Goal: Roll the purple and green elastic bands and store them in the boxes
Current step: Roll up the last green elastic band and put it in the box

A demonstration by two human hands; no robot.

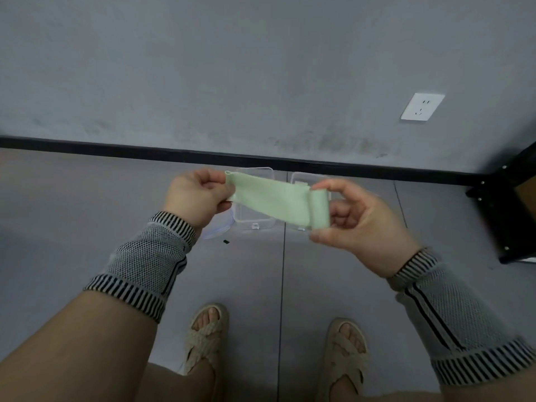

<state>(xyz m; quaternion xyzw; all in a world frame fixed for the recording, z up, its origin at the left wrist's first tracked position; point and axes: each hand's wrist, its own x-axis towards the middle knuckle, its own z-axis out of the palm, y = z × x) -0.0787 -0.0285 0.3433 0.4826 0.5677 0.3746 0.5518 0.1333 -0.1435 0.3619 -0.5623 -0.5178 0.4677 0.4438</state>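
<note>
**Green band held between two hands, boxes on floor beyond**

Feet (275,355): two, in beige woven sandals, on the grey floor (87,204), one either side of a floor seam.

Sleeves (145,265): grey knit with black-and-white striped cuffs, on both forearms.

Left hand (195,197): fingers curled, pinching the band's left end.

Right hand (359,219): thumb below, fingers above, gripping the rolled end.

Green band (275,203): pale green, held in the air above the boxes, stretched flat between the hands; its right end is wound into a small roll.

Purple band (217,227): pale, on the floor just left of the near box, largely hidden behind the left wrist.

Boxes (255,221): two clear plastic, side by side on the floor near the wall, partly hidden by the green band. No labels legible.

Black scrap (226,241): small, on the floor; too small to identify.

Skirting (116,146): black strip along the wall.

Socket (422,107): white, on the grey wall. No writing legible.

Frame (504,204): black, bolted, at right.
</note>
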